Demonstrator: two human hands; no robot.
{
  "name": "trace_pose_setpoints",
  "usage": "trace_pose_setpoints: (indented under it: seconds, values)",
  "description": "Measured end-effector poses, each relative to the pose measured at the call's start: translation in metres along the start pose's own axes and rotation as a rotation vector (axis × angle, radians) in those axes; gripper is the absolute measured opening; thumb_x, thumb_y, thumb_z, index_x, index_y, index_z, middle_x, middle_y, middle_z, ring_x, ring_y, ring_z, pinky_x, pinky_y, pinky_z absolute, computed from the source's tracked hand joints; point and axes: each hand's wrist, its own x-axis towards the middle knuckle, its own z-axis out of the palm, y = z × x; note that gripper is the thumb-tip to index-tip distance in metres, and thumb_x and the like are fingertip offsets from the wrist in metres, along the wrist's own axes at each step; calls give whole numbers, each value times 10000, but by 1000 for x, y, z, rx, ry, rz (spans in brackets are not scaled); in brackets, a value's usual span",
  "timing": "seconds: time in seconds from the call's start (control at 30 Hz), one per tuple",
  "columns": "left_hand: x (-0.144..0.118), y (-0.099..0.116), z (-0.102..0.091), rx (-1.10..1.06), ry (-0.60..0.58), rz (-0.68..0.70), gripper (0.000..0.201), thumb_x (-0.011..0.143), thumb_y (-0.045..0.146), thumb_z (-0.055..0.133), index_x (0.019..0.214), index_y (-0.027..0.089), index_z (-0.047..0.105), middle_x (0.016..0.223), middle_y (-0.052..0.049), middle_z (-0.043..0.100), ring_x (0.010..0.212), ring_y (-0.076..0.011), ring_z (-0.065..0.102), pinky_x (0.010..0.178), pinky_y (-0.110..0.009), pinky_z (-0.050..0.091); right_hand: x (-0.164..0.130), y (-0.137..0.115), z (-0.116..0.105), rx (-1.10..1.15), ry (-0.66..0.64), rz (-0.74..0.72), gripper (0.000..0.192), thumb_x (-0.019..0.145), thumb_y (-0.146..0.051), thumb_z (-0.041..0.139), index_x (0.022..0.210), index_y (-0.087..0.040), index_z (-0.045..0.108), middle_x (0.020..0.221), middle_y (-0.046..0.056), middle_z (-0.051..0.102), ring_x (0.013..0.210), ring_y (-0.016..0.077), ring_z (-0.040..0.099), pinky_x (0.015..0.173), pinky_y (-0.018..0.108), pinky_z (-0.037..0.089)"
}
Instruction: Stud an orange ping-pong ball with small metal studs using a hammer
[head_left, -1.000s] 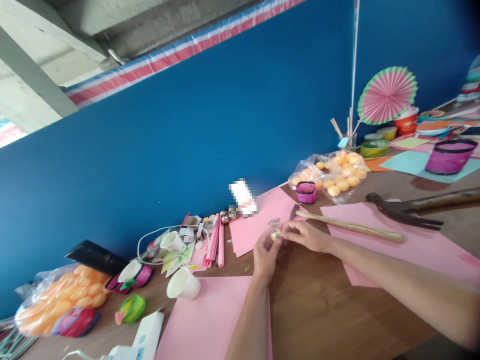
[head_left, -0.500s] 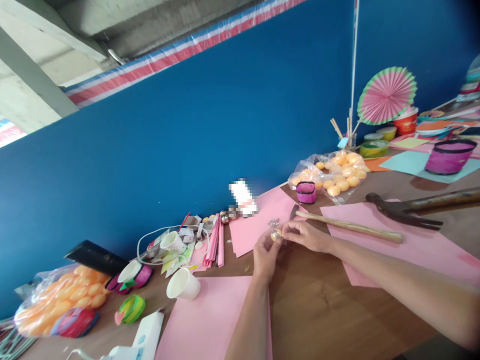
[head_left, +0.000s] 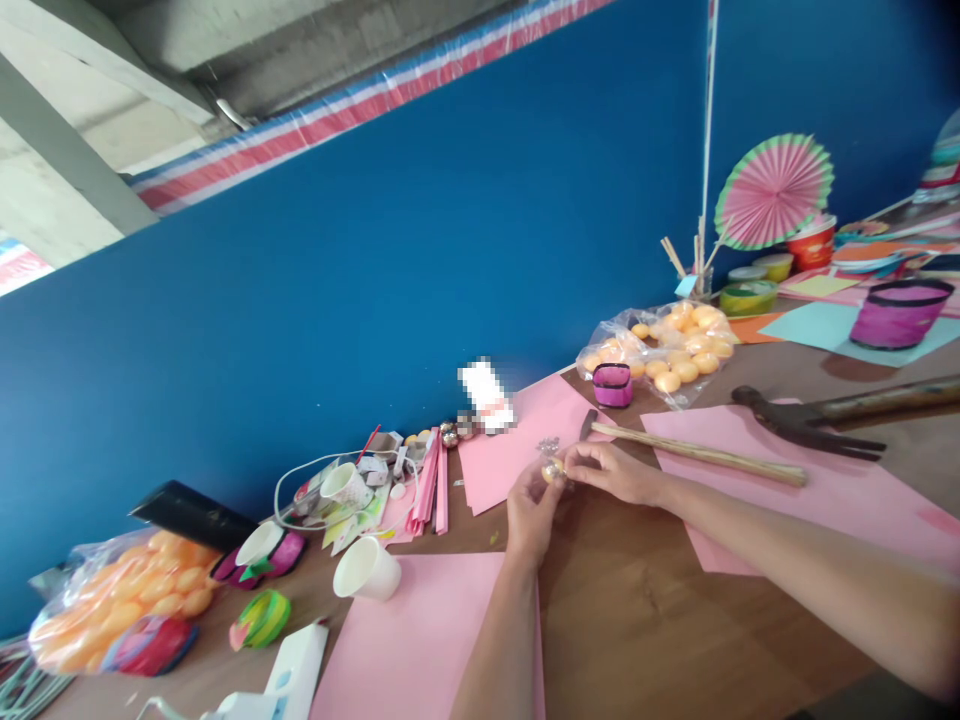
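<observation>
Over the table's middle, my left hand (head_left: 531,510) is closed around a small orange ball (head_left: 553,471) that has shiny metallic bits on its surface. From the right, my right hand (head_left: 611,470) meets it, thumb and fingertips pinched together against the ball's side; whatever sits in that pinch is too small to make out. Just beyond the hands, a little heap of silvery bits (head_left: 548,444) lies on a pink sheet (head_left: 499,470). A small hammer (head_left: 697,450) with a wooden handle rests right behind my right hand.
A claw hammer (head_left: 810,420) lies on pink paper at the right. Bags of orange balls (head_left: 679,350) sit at the back and far left. A white paper cup (head_left: 367,568), a power strip (head_left: 292,675) and a pink box (head_left: 612,385) stand around. A blue partition (head_left: 375,280) closes off the back.
Almost nothing differs. Both hands keep their place at the ball, with only a slight shift of the fingers.
</observation>
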Motion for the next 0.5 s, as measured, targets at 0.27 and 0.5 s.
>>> trace_pose_setpoints:
  seconds: [0.27,0.5]
  values:
    - [1,-3,-1,-12,-7,3,385,728,305,635,1086,170,592,1093,-101,632,977,-219,595,879,-369,452,0,-1,0,-22,8,8,284,803,-458,486,755,-183,536,822,30,624,772,171,561,736,299,429]
    - [0,-2,-1,-3,-13,6,381,732,298,631,1088,168,588,1078,-102,637,969,-220,597,874,-371,454,0,0,0,-9,10,1,273,804,-445,488,761,-181,539,826,32,625,770,172,562,734,303,429]
